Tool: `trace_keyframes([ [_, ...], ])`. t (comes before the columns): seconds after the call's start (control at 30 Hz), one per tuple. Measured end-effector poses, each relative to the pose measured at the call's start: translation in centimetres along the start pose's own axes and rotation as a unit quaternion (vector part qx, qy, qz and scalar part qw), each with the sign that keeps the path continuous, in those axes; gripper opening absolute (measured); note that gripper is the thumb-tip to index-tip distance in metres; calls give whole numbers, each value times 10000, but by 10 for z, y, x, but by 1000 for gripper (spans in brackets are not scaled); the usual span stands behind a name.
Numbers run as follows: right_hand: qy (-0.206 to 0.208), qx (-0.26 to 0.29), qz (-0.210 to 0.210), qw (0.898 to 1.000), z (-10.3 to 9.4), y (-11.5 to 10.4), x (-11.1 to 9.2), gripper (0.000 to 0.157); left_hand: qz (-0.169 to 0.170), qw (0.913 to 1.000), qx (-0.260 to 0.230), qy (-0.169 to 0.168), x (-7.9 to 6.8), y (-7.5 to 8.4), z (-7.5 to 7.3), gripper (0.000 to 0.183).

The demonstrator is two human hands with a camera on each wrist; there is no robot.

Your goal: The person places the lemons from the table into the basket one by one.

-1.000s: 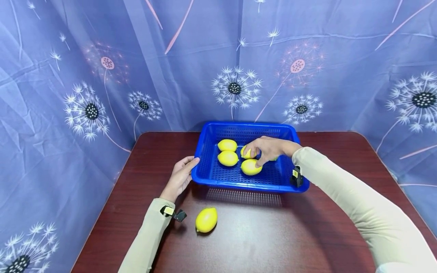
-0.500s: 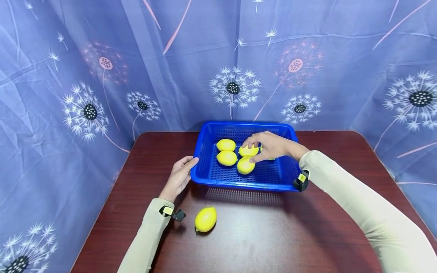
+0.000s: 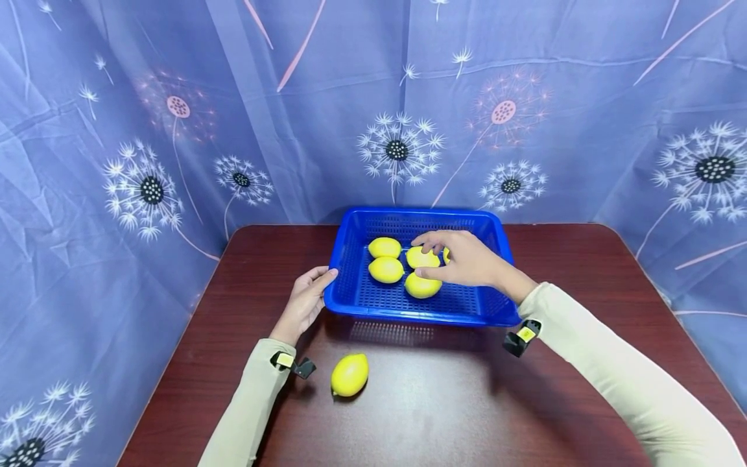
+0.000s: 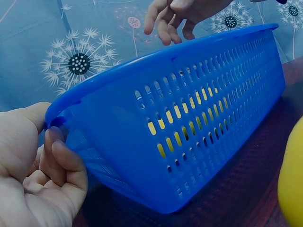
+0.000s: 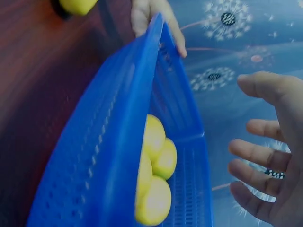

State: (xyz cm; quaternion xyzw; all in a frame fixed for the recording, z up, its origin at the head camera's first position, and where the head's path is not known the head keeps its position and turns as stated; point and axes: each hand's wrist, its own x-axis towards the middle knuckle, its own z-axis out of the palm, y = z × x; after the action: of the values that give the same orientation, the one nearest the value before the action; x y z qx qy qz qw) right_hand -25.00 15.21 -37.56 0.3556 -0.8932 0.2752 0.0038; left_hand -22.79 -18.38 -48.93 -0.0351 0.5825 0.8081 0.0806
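A blue plastic basket (image 3: 408, 318) with slotted walls stands at the back of the table. My left hand (image 3: 305, 299) grips its left rim, thumb on top and fingers curled beneath, as the left wrist view shows. Several yellow lemons (image 3: 386, 270) lie inside, most grouped left of the middle. Over the basket hovers my right hand (image 3: 463, 259), fingers spread and loosely bent, holding nothing; the right wrist view shows it apart from the lemons (image 5: 154, 201). It partly hides one lemon (image 3: 446, 255) at the right. One more lemon (image 3: 350, 375) lies on the table in front of the basket.
The dark reddish-brown table (image 3: 455, 415) has its back edge against a blue curtain (image 3: 315, 130) with dandelion prints. More curtain hangs along the left and right sides. The loose lemon lies close to my left forearm.
My right hand has let go of the front right lemon, after shifting it slightly left, and has risen off it. My left hand stays on the rim.
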Motion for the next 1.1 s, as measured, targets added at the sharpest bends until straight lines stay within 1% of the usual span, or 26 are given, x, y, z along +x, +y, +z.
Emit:
trace_keyframes([
  [0.17, 155, 156, 51, 9997, 5, -11, -8, 50, -4, 10000, 24, 7, 0, 0, 0, 9],
  [0.3, 294, 275, 10, 9992, 9, -21, -15, 51, -1, 10000, 15, -2, 0, -1, -1, 9],
  [0.37, 407, 275, -22, 9988, 11, -28, -18, 50, 1, 10000, 10, -4, 0, -1, -1, 8],
  [0.53, 543, 336, 66, 9979, 19, -47, -27, 53, 16, 10000, -2, -8, 0, -1, -1, 7],
  [0.63, 508, 391, 65, 9979, 24, -55, -30, 55, 32, 10000, -21, -8, 0, -1, -1, 8],
  [0.9, 267, 178, -91, 9994, 41, -75, -32, 57, 61, 10000, -53, -4, 0, 0, -1, 8],
  [1.1, 28, 231, -331, 9992, 58, -83, -33, 56, 72, 10000, -24, -8, 0, -1, -1, 7],
])
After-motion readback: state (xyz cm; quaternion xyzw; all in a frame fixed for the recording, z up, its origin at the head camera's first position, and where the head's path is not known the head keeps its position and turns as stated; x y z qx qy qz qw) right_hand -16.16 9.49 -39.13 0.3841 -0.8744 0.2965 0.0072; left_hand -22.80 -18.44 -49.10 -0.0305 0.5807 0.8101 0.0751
